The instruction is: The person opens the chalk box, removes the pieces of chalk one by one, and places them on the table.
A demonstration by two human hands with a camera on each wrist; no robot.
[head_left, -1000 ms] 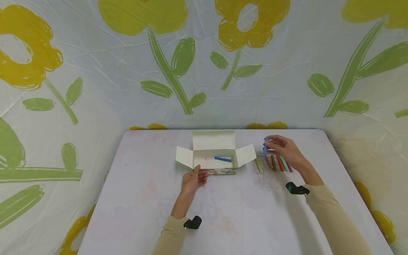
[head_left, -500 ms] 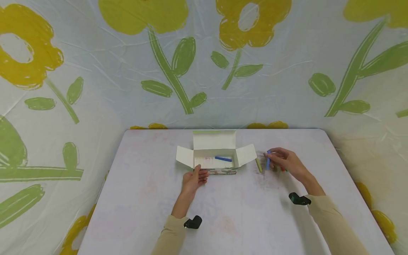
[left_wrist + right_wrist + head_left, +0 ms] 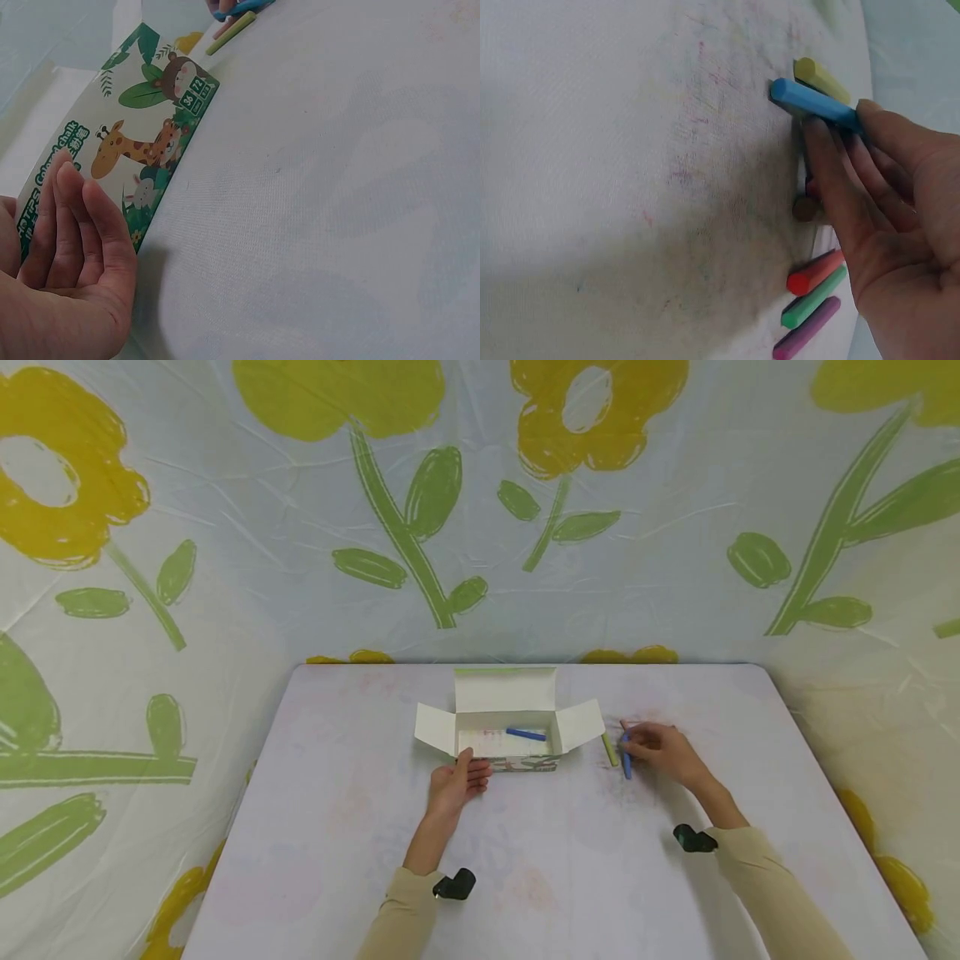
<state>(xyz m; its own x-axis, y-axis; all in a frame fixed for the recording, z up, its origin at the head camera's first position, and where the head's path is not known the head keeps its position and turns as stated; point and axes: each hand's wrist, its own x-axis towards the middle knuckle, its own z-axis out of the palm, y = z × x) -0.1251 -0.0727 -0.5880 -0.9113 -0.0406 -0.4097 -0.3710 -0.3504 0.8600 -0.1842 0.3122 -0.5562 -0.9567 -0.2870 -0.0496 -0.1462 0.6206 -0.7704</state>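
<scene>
My right hand (image 3: 666,753) pinches a blue chalk stick (image 3: 810,101) between thumb and fingers, low over the table beside a yellow-green chalk stick (image 3: 609,750). Under and beside that hand lie red (image 3: 814,271), green (image 3: 814,298) and purple (image 3: 806,328) sticks, plus a brown one (image 3: 805,208) partly hidden by the fingers. An open chalk box (image 3: 517,763) with animal pictures stands at mid-table, holding a dark blue chalk stick (image 3: 526,735). My left hand (image 3: 452,785) grips its front wall, fingers (image 3: 71,225) flat outside and thumb over the rim.
The box's side flaps (image 3: 435,729) spread outward and its lid (image 3: 505,691) stands up at the back. Chalk smudges mark the white table (image 3: 360,860) near the sticks. A flower-printed sheet (image 3: 660,577) hangs behind the table's far edge.
My right hand has come down and toward me with the blue chalk, from above the row to beside the yellow-green stick. The left hand and box stay where they were.
</scene>
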